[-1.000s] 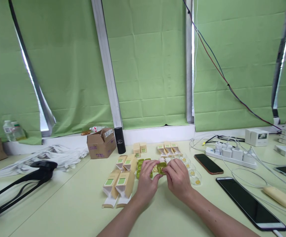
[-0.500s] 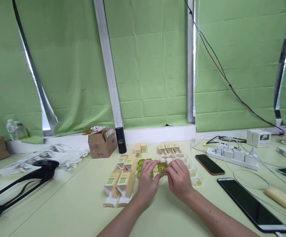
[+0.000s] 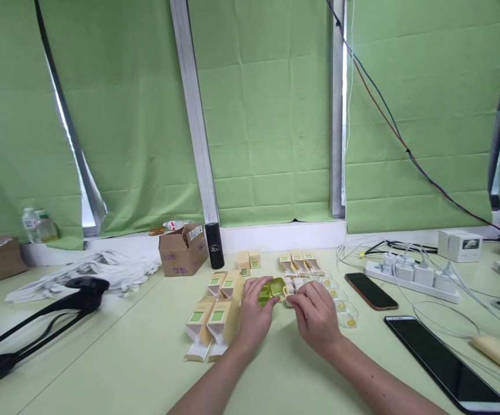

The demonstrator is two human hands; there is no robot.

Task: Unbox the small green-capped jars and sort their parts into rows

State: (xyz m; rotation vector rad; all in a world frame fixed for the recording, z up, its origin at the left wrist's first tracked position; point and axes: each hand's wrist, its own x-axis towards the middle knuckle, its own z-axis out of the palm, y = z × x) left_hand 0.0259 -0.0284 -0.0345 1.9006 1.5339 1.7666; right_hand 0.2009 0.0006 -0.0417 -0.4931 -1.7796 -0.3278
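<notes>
My left hand point(image 3: 254, 308) grips a small green compartment case point(image 3: 277, 286) by its left side, thumb in front. My right hand point(image 3: 317, 311) is at the case's right edge, thumb and fingers pinched on a small pale yellow piece point(image 3: 286, 292) whose kind is hard to make out. Just behind the hands lie small pinkish-white pieces point(image 3: 298, 282), partly hidden. Clear plastic cups with yellow contents point(image 3: 347, 316) line up right of my right hand. Left of my left hand lie open tan cartons with green labels point(image 3: 218, 317).
More tan cartons point(image 3: 300, 263) stand farther back. A black cylinder point(image 3: 214, 246) and a cardboard box point(image 3: 183, 253) are behind. On the right are two phones point(image 3: 371, 290), a power strip point(image 3: 412, 280) and loose cables. A black strapped object point(image 3: 86, 294) lies left.
The green case has moved slightly left with my left hand and now shows more of its inside. My right hand has drawn a little right, and a pale yellow piece shows at its fingertips.
</notes>
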